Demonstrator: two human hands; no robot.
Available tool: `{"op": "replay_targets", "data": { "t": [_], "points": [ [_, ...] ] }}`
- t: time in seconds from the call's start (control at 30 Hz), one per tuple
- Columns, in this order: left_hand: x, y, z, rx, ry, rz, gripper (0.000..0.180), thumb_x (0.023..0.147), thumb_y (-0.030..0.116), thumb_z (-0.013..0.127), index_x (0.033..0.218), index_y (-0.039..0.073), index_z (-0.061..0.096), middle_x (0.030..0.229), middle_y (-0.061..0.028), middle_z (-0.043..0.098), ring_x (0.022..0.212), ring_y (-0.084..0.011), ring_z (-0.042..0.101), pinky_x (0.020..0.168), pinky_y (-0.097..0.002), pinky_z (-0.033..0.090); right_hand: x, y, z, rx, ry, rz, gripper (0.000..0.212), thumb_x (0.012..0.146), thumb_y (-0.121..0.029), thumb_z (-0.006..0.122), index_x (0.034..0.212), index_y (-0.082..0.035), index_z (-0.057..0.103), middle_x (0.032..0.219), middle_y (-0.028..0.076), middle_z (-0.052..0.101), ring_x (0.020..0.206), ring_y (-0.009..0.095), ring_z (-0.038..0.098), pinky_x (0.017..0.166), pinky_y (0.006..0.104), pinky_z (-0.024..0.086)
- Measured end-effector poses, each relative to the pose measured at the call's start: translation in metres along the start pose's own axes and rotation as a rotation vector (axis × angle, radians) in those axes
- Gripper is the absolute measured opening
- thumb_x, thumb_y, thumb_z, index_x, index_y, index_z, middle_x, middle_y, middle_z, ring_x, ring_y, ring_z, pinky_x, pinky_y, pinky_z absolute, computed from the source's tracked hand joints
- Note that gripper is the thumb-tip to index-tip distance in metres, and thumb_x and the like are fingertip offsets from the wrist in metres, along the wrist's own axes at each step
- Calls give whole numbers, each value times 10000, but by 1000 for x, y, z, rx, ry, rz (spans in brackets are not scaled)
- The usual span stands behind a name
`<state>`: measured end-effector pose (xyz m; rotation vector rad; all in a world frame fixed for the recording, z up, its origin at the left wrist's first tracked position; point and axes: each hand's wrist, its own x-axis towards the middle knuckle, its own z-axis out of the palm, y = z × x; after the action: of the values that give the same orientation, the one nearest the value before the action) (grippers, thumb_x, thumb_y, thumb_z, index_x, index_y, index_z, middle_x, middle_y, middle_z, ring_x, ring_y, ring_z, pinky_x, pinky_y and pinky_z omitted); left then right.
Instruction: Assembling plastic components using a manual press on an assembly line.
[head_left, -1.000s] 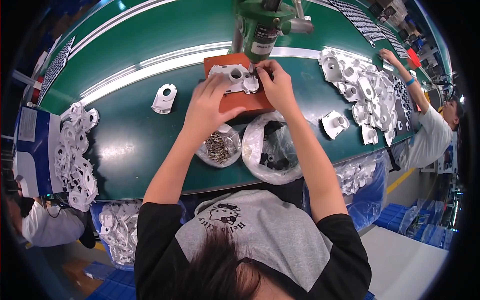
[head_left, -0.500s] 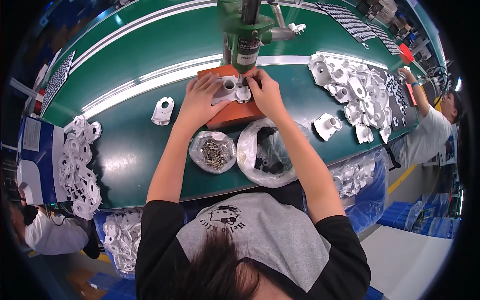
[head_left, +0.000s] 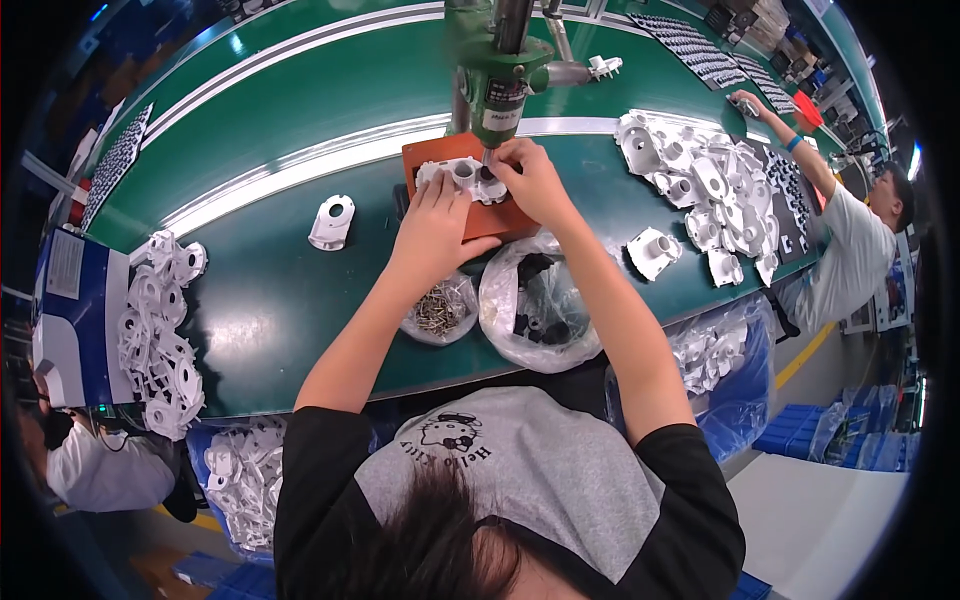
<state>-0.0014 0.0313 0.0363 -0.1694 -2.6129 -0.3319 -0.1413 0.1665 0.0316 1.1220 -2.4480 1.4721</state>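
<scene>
A white plastic housing [head_left: 464,172] with round openings lies on an orange block [head_left: 423,156] beneath the green press [head_left: 497,90]. My left hand [head_left: 436,222] rests on the housing's left part, fingers stretched out flat and thumb over the block's front. At the housing's right end, just by the press tip, my right hand [head_left: 530,182] has its thumb and fingers pinched at a small black part [head_left: 487,172]. The fingers partly hide this part. In front of the block are a bag of screws [head_left: 437,312] and a clear bag [head_left: 500,325] holding black parts.
One white housing [head_left: 332,222] lies to the left, another [head_left: 653,253] to the right. White housings are heaped at right [head_left: 712,180] and far left [head_left: 160,330], beside a blue-and-white machine [head_left: 62,320]. A co-worker's hand [head_left: 750,104] reaches over the bench's right end.
My left hand has slid right and toward me over the block. A black part now shows at my right fingertips. The co-worker's arm has reached farther out over the bench.
</scene>
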Motion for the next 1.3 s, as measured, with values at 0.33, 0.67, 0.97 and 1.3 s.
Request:
{"op": "replay_targets", "data": {
  "t": [0.33,0.67,0.97,1.3],
  "points": [
    [-7,-11,13,-98,134,42,619,666,421,773,1090,5,600,1266,-272,497,1228,-390,455,1041,-471,359,-5,-5,10,-263,16,-8,179,778,-161,651,911,-42,646,1056,73,591,1001,311,512,851,408,382],
    [-4,-11,7,-140,109,6,546,646,413,786,1045,68,644,1389,-223,406,1280,-359,407,1035,-463,355,-6,-3,13,-124,167,-62,226,779,-113,616,988,-34,585,1018,136,564,939,316,536,797,419,424],
    [-8,-17,12,-142,110,-3,528,650,442,782,1032,99,659,1442,-200,350,1281,-379,395,1034,-472,352,-115,-77,34,-118,-269,-430,234,688,-89,709,893,-40,607,849,89,566,815,269,540,744,386,448],
    [-7,-15,11,-175,130,-17,542,639,426,792,1040,89,653,1376,-186,423,1205,-387,449,1001,-470,380,-121,-67,58,-261,-279,-420,195,699,-78,660,883,-57,598,922,96,567,894,271,559,775,388,439]
  ]
}}
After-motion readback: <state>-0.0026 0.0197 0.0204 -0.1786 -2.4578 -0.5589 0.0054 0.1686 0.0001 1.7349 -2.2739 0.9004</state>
